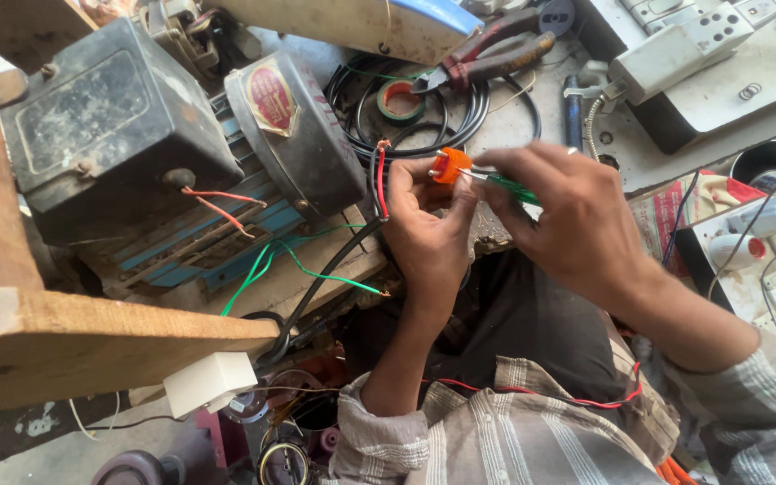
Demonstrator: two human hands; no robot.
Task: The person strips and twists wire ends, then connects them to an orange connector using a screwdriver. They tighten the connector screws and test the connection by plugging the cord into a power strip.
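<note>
Screwdriver [507,187] against orange plug [450,165] (two-handed)

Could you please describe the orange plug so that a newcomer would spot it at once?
Right of the big grey electric motor, find the left hand. The small orange plastic plug sits at its fingertips, met by the right hand's green-handled screwdriver; nothing nearby is orange.

Up and to the left of your left hand [424,224], you have one label in view: a shield-shaped badge [270,97] in red with a gold border, fixed to the grey rounded end cover of the motor [294,135]. Its face tilts toward you. No packages, signs or screens show around either of your hands.
</note>
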